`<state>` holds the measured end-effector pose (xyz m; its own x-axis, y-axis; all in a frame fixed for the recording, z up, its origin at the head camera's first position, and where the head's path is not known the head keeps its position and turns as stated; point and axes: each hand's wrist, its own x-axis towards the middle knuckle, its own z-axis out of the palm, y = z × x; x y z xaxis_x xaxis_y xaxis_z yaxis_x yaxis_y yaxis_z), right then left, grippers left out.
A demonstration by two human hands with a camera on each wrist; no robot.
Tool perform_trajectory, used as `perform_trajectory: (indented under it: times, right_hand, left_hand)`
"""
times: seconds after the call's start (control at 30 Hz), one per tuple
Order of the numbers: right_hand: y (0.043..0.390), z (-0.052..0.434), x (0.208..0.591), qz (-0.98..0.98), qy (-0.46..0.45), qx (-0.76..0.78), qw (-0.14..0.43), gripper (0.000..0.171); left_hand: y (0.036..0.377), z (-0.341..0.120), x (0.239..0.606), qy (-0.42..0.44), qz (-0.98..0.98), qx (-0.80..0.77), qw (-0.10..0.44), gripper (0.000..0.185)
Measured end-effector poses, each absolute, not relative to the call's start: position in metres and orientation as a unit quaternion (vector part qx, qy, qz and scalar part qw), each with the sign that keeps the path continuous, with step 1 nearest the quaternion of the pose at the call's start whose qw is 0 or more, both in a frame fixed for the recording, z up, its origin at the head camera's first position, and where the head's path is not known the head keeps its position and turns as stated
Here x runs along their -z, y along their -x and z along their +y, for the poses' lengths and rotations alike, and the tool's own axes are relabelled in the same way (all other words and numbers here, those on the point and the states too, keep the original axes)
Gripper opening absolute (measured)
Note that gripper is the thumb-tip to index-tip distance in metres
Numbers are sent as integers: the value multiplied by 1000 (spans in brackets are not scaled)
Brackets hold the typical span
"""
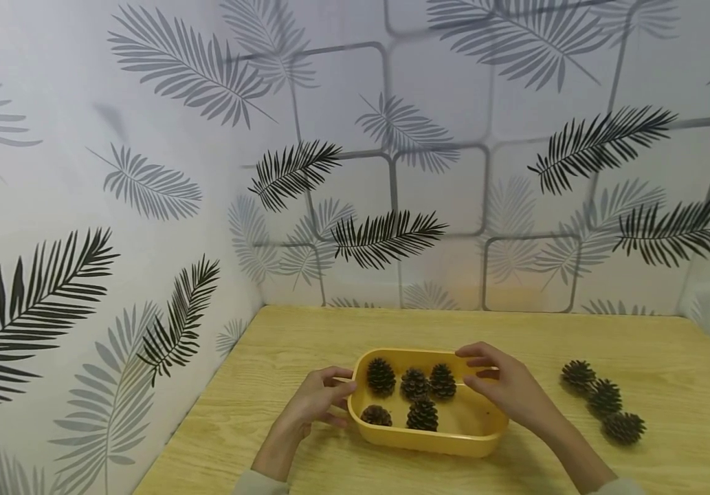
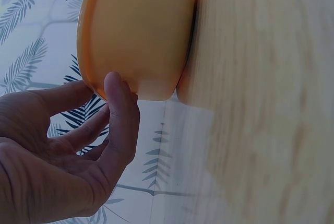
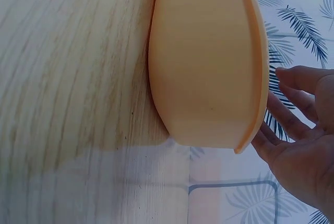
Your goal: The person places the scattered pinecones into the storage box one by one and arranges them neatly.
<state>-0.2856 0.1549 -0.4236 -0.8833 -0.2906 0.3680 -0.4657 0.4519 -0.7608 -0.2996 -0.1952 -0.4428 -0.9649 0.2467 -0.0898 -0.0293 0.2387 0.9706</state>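
- While the leaf-print wall (image 1: 113, 206) filled the left of the room, a person stood at the wooden table (image 1: 280, 344) with both bare hands set to a yellow tray (image 1: 429, 440).
- At the tray's left end, the left hand (image 1: 317, 399) touched the rim, thumb and fingertips curled about the lip; the left wrist view showed the thumb (image 2: 119, 104) laid against the tray's outer wall, the fingers only loosely bent behind it.
- Between the two hands lay the tray, flat on the table near its front edge, its long axis running left to right so that each short end met one hand.
- Inside it sat five pine cones (image 1: 415, 383): three in a row toward the back and two nearer the front, all on the left and middle of the floor, leaving the right part bare.
- At the tray's right end, the right hand (image 1: 506, 388) arched over the rim with fingers bent down toward it. From the right wrist view the fingers (image 3: 292, 104) stood just beside the lip, and whether they truly gripped it could not be told.
- Farther right, well apart from the tray, three loose pine cones (image 1: 605, 399) lay in a slanting line on the bare wood, closer to the right hand than to the left.
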Motion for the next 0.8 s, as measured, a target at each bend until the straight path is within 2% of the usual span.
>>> perform_trajectory:
  times: [0.33,0.8]
  right_hand:
    - [282,168,418,-844,-233,-469,116,36]
    - [275,188,418,-847,-194,-486,94,39]
  left_hand:
    - [302,-197,444,-73,777,-614,116,46]
    - [303,-197,445,-67,779,-612,121,44]
